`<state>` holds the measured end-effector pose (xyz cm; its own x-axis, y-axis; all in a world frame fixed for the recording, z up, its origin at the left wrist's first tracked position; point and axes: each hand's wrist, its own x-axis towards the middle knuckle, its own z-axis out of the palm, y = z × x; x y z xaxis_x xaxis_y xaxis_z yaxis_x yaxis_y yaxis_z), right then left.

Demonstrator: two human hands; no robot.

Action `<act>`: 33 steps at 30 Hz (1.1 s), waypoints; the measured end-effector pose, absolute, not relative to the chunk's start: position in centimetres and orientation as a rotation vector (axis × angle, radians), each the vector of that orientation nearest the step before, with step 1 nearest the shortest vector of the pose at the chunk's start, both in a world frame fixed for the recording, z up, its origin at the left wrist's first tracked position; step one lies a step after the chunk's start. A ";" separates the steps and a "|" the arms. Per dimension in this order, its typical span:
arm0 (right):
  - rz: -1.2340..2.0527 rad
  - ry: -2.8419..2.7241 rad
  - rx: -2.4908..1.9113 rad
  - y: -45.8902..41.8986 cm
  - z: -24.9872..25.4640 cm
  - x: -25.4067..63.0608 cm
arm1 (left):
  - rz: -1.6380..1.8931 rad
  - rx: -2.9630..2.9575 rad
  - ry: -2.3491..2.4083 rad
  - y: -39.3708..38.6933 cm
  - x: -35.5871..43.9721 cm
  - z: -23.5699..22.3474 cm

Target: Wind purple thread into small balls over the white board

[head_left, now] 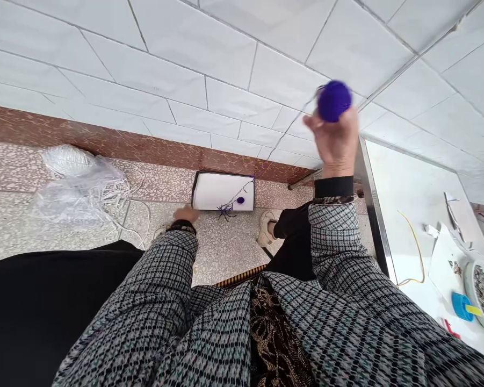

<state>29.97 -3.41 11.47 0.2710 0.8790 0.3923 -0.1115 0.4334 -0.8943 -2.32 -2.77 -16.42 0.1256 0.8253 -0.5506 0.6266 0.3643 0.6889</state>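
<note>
Raised in front of the tiled wall, my right hand (336, 138) is closed round a purple ball of yarn (334, 101). From the ball a dark strand (284, 134) runs down and left towards a shallow box (209, 189) on the floor, white inside with dark sides. Inside the box lie a small purple ball (240, 200) and some loose yarn ends (226, 209), a few hanging over its near edge. My left hand (186, 214) is low at the box's near left corner, and its fingers are too small and blurred to make out.
White cord in a clear plastic bag (70, 196) lies on the floor at left, with loose loops beside it. On the right stands a white table (406, 188) with a metal edge, holding a yellow cord (419, 252), a blue object (462, 306) and a bowl (473, 274). My shoe (266, 228) is near the box.
</note>
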 end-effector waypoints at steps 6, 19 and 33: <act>1.422 -1.191 -1.028 -1.6 8.3 24.8 | 1.086 1.278 0.975 5.2 4.4 -5.3; 1.599 -0.890 -1.087 0.1 6.4 21.8 | 0.811 1.412 0.796 3.8 2.4 0.9; 1.906 -1.422 -0.901 -0.6 4.8 22.2 | 0.514 1.630 0.714 4.4 -1.2 3.8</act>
<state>22.19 -0.62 4.79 -0.5971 0.7840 -0.1697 -0.0608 -0.2552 -0.9650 -1.22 4.37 3.80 0.7118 0.6999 -0.0585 0.1672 -0.0879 0.9820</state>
